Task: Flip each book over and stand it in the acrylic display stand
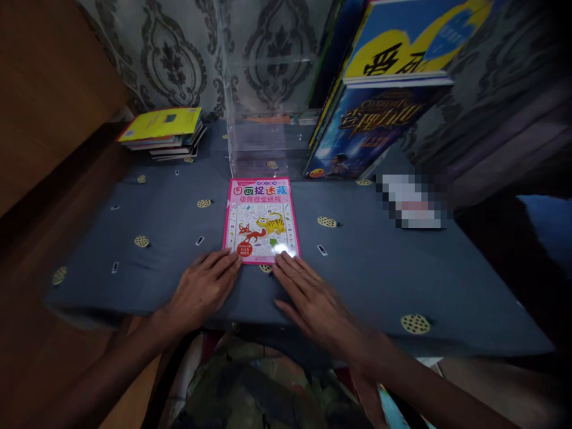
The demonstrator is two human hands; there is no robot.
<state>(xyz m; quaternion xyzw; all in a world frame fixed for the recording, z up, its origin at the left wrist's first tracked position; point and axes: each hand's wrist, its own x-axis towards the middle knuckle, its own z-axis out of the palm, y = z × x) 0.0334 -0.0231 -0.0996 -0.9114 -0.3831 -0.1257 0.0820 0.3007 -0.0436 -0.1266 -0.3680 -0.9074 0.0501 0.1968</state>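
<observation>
A pink picture book (261, 229) with a cartoon fox and a striped yellow cat on its cover lies flat on the cloth-covered table, shut. At its lower left corner rests my left hand (206, 287), fingers stretched out and lying flat, the tips touching the cover's edge. My right hand (308, 293) lies at the lower right corner, its fingers extended over the bottom edge and the thumb apart. Neither hand grips the book.
Behind the book stands a clear plastic rack (257, 143) holding upright books on the right, a blue one (361, 128) in front. A stack of books (163, 128) with a yellow top lies back left. A blurred-out item (413, 202) sits at the right on the tablecloth (170, 214).
</observation>
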